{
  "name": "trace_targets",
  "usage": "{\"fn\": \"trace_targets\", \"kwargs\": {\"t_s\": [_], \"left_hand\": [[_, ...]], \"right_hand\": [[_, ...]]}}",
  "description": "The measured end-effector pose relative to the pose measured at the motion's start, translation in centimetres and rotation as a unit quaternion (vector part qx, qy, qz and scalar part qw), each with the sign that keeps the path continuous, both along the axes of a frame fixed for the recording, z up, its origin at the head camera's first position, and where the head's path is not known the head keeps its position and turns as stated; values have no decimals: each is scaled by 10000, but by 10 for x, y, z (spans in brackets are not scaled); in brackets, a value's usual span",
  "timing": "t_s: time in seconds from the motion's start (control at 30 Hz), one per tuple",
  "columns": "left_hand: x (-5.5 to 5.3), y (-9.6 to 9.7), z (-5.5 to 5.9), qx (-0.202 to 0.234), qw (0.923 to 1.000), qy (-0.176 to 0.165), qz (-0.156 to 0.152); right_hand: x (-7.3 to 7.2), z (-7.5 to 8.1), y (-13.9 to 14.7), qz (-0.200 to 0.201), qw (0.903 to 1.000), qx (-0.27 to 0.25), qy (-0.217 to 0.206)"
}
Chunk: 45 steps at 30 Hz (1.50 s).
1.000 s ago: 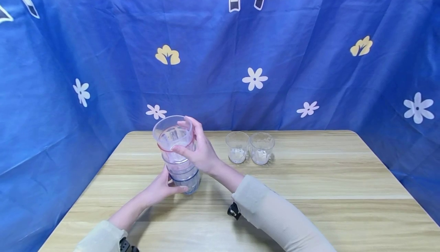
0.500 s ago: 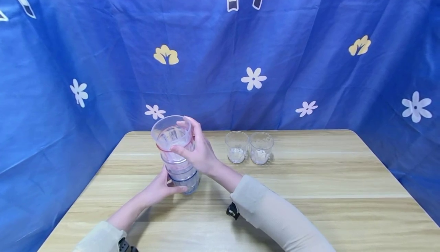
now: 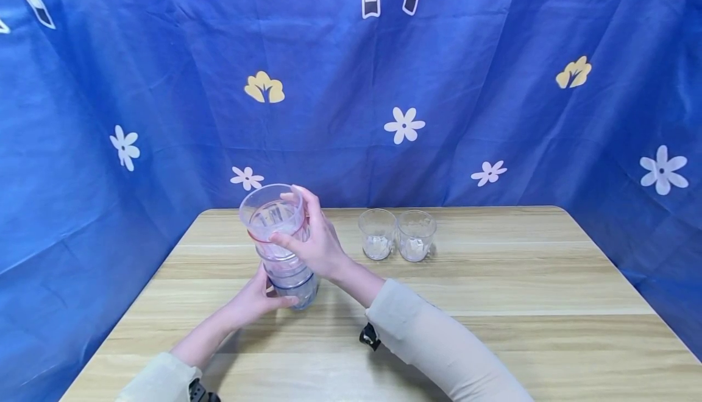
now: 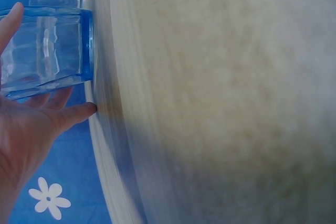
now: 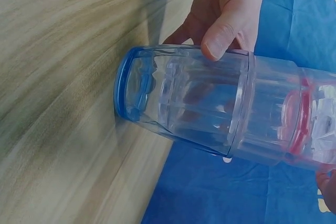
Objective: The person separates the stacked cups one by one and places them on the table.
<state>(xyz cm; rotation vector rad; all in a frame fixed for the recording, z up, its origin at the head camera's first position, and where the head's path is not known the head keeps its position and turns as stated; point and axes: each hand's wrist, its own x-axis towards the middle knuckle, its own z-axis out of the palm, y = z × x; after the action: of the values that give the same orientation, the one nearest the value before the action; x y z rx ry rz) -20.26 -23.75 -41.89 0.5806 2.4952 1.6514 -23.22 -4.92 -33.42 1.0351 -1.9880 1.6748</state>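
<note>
Grip: left hand, curled round the lower, blue-tinted end of 1 tall stack of transparent nested cups, blue, clear and pink; right hand, wrapped round its upper part. Stack: roughly upright, left of 2 clear, round tumblers on the pale wood-grain tabletop.
</note>
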Motion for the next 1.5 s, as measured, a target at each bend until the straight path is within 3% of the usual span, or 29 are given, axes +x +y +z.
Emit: {"fn": "trace_targets", "kwargs": {"t_s": [0.53,0.9,1.23,1.5], "left_hand": [[-2,0,-2,76,9998,166,-117],[-6,0,-4,36,9999,103,-93],[-2,1,-2,44,9999,88,-79],[-3,-1,-6,62,9998,139,-119]], "right_hand": [[0,-3,-2,-361,9954,-19,887],[1,-1,-1,-286,9960,-42,847],[1,1,1,-194,9968,-112,761],[4,17,4,98,9942,-586,899]]}}
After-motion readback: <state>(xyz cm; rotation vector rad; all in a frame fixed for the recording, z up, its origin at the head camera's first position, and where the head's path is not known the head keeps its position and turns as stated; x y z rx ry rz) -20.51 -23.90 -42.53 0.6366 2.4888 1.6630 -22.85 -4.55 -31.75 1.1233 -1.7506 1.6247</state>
